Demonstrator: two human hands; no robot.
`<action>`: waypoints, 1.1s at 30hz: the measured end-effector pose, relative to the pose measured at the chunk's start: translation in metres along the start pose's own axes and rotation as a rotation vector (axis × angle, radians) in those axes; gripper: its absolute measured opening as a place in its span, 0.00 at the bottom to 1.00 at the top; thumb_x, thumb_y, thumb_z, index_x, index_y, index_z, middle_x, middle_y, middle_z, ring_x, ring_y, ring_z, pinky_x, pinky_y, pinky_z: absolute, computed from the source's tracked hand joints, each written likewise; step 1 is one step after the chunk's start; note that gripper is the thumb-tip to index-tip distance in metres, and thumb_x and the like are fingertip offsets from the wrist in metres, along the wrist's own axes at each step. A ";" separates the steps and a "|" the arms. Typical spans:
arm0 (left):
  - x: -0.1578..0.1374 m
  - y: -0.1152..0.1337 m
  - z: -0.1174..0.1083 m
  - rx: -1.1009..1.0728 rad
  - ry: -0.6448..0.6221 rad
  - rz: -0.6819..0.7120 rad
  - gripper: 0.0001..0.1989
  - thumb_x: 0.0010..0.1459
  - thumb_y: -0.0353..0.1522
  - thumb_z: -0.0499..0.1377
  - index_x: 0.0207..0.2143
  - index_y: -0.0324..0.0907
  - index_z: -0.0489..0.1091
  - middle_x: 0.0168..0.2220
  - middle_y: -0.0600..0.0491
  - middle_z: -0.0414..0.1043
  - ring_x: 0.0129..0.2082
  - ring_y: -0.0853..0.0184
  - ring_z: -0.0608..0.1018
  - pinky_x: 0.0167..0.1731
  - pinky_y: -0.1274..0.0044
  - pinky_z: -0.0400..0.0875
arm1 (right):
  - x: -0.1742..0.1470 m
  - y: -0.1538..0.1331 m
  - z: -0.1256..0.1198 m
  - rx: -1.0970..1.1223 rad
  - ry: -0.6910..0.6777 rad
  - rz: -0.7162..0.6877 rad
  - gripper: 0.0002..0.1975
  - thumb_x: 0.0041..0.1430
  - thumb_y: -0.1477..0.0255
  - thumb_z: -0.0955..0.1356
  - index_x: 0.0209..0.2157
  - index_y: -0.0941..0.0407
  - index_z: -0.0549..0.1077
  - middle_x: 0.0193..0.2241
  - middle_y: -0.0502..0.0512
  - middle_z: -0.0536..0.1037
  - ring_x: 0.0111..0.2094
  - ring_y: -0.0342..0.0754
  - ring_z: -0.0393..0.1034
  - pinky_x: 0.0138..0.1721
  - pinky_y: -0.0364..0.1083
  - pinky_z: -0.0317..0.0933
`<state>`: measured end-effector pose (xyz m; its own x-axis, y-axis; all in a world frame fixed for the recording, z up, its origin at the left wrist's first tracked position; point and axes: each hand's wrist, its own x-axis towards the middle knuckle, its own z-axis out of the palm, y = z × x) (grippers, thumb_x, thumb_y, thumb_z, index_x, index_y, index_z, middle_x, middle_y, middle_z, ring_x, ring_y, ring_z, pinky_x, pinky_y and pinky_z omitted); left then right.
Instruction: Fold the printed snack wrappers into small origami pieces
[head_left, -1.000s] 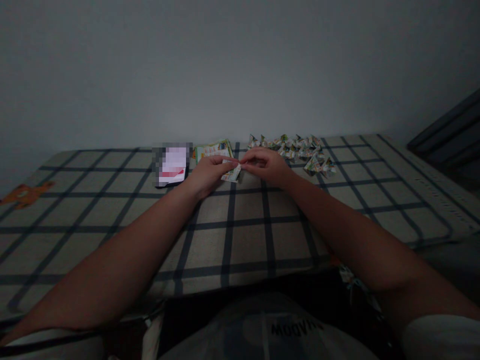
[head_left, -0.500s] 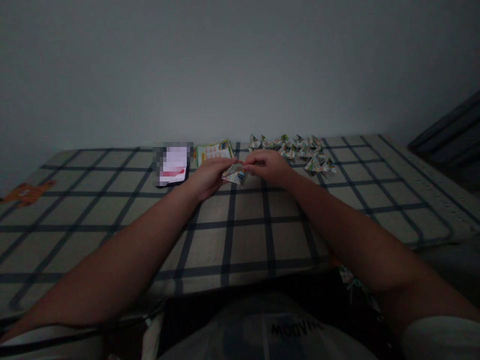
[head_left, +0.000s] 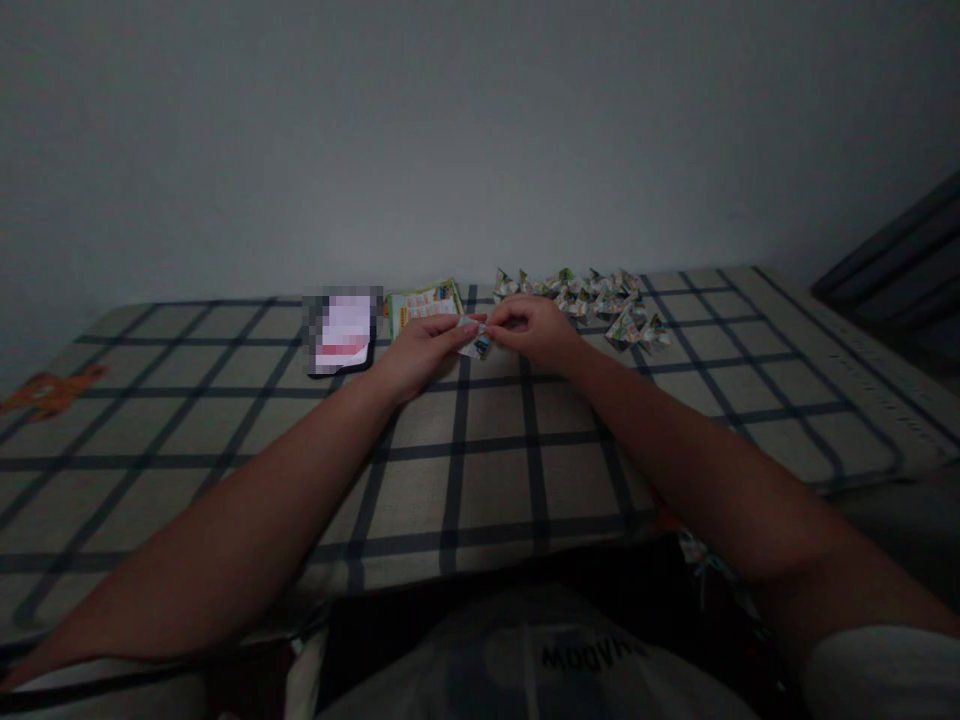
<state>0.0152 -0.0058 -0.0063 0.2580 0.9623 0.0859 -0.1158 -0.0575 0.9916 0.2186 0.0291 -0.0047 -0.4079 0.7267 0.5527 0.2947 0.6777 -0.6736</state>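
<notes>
Between my two hands is a small folded piece of printed paper (head_left: 475, 347), held just above the checked tablecloth. My left hand (head_left: 424, 350) grips it from the left, thumb on top and the other fingers mostly hidden. From the right, my right hand (head_left: 529, 330) pinches its edge with thumb and forefinger. Behind the right hand stand several folded paper pieces (head_left: 600, 290) of the same printed kind, with pointed corners. A flat stack of printed paper sheets (head_left: 426, 302) lies just beyond my left hand.
A phone (head_left: 343, 335) with a lit, blurred screen lies left of the paper sheets. An orange animal-shaped piece (head_left: 52, 392) is at the far left. The checked tablecloth (head_left: 495, 485) covers the table, which runs back to a grey wall (head_left: 480, 140).
The folded paper's exposed part looks smaller and narrower now, and my left thumb has come further over it. Both hands stay close together in nearly the same place.
</notes>
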 end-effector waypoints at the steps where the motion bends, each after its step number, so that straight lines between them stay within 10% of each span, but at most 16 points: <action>1: 0.000 0.001 0.000 0.025 0.001 0.022 0.21 0.49 0.44 0.74 0.42 0.41 0.84 0.41 0.45 0.83 0.39 0.63 0.81 0.45 0.72 0.72 | 0.000 0.000 0.000 -0.009 0.004 -0.010 0.06 0.55 0.69 0.71 0.28 0.57 0.78 0.30 0.54 0.80 0.34 0.46 0.73 0.40 0.46 0.66; 7: -0.001 0.007 -0.004 0.305 0.014 0.214 0.17 0.55 0.47 0.70 0.41 0.46 0.85 0.46 0.46 0.81 0.50 0.60 0.78 0.56 0.70 0.69 | -0.001 0.001 0.002 0.060 0.015 0.026 0.09 0.55 0.65 0.72 0.29 0.58 0.77 0.29 0.54 0.79 0.32 0.45 0.72 0.36 0.45 0.66; 13: 0.000 0.002 -0.005 0.118 0.022 0.128 0.21 0.52 0.48 0.72 0.44 0.46 0.84 0.48 0.45 0.82 0.49 0.60 0.80 0.53 0.71 0.71 | 0.000 0.007 0.007 0.301 0.055 0.123 0.23 0.50 0.59 0.76 0.44 0.58 0.77 0.30 0.52 0.80 0.29 0.43 0.73 0.33 0.43 0.69; 33: 0.002 0.002 -0.002 -0.122 -0.021 0.001 0.18 0.48 0.40 0.75 0.38 0.39 0.84 0.40 0.44 0.84 0.39 0.63 0.82 0.48 0.72 0.73 | -0.004 -0.001 -0.003 0.009 -0.007 -0.033 0.18 0.61 0.57 0.70 0.31 0.58 0.81 0.27 0.53 0.80 0.28 0.44 0.70 0.32 0.44 0.60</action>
<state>0.0138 -0.0038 -0.0044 0.2778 0.9564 0.0902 -0.2321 -0.0243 0.9724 0.2224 0.0262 -0.0045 -0.4234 0.7033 0.5711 0.2732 0.7002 -0.6597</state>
